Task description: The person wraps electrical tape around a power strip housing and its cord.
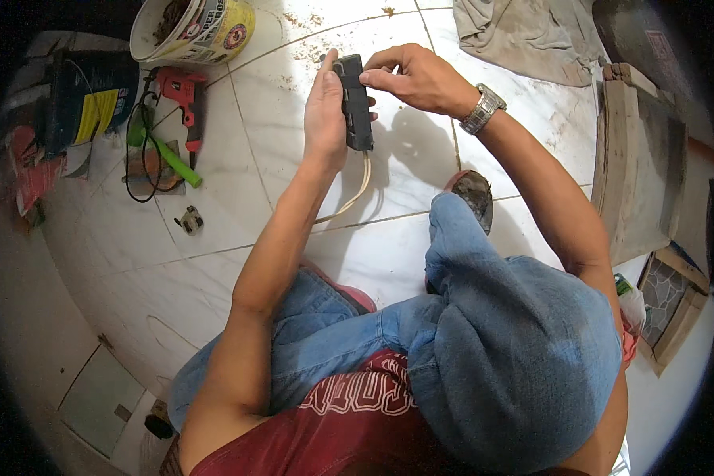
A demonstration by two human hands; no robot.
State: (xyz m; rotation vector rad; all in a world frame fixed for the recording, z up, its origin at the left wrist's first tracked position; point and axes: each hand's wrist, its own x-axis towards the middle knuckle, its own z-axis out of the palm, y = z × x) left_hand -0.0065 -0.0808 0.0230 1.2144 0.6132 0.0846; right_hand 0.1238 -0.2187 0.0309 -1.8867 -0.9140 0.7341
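My left hand point(327, 119) is wrapped round a black oblong block point(355, 107), held upright above the tiled floor. Its fingertips show past the block's right side. A pale twin cord point(365, 178) comes out of the lower end and curves down behind my left forearm. The block looks like an extension socket, perhaps bound with black tape, but its exact kind is unclear. My right hand point(416, 79) has thumb and forefinger bent together against the block's upper right edge. Whether anything thin lies between those fingertips is too small to tell.
A red and black power drill point(184, 107) lies at left near a green-handled tool point(178, 163) and a small plug-like piece point(190, 220). Behind are a bucket point(242, 32) and a grey cloth point(523, 40). A wooden frame point(617, 159) stands at right.
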